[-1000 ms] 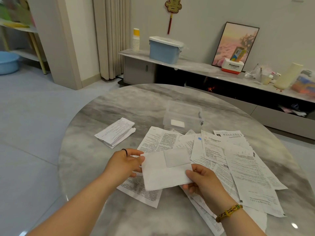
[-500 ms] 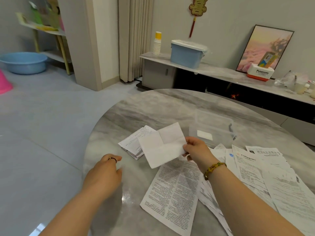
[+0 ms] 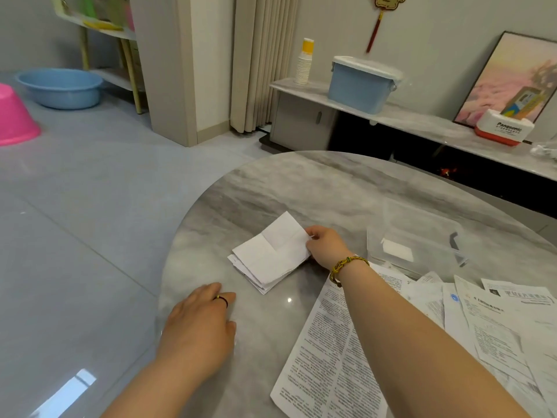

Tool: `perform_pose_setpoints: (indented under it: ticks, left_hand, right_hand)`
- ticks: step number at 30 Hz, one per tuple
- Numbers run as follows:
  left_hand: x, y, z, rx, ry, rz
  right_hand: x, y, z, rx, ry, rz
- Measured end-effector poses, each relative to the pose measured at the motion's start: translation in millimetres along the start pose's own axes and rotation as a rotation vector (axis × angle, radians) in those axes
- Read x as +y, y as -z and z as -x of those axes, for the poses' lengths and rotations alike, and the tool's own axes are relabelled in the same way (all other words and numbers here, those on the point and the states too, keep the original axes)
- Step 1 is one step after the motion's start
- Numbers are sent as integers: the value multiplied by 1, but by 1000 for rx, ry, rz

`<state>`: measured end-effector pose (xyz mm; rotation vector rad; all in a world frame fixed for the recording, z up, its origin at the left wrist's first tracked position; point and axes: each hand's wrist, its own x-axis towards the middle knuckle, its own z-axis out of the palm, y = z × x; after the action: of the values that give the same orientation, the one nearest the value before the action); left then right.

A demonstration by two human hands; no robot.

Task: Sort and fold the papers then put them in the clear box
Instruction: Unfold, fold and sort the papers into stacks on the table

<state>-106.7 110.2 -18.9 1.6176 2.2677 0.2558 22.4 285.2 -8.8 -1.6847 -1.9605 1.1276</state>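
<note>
A folded white paper (image 3: 272, 248) lies on top of a small stack of folded papers (image 3: 259, 279) on the round marble table (image 3: 271, 188). My right hand (image 3: 324, 245) pinches the folded paper's right edge. My left hand (image 3: 199, 324) rests on the table near its left rim, fingers relaxed, holding nothing. The clear box (image 3: 422, 236) stands to the right of my right hand with a small white slip inside. Several unfolded printed sheets (image 3: 331, 351) are spread over the table's right side, partly under my right forearm.
The table's curved left edge drops to a grey tiled floor. A low shelf (image 3: 422, 119) behind the table carries a blue lidded bin (image 3: 360, 82), paper cups, a framed picture and a white-and-red box. A blue basin (image 3: 60, 87) and a pink tub (image 3: 15, 119) sit on the floor.
My right hand has carried the folded paper left and down onto the stack of folded papers. My left hand let go of it and came down onto the table. The view turned left.
</note>
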Motion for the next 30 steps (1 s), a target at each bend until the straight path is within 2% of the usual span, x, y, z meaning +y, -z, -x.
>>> perform_pose_setpoints:
  ticks: [10, 19, 24, 30]
  left_hand:
    - [1, 0, -3, -2, 5, 32]
    - [2, 1, -4, -22, 22, 56]
    - [3, 2, -4, -29, 19, 46]
    - [3, 0, -4, -30, 24, 31]
  right_hand:
    - [4, -5, 0, -1, 66, 102]
    - [9, -3, 1, 10, 46, 33]
    - [5, -6, 5, 4, 78, 91]
    - [7, -15, 8, 96, 94, 283]
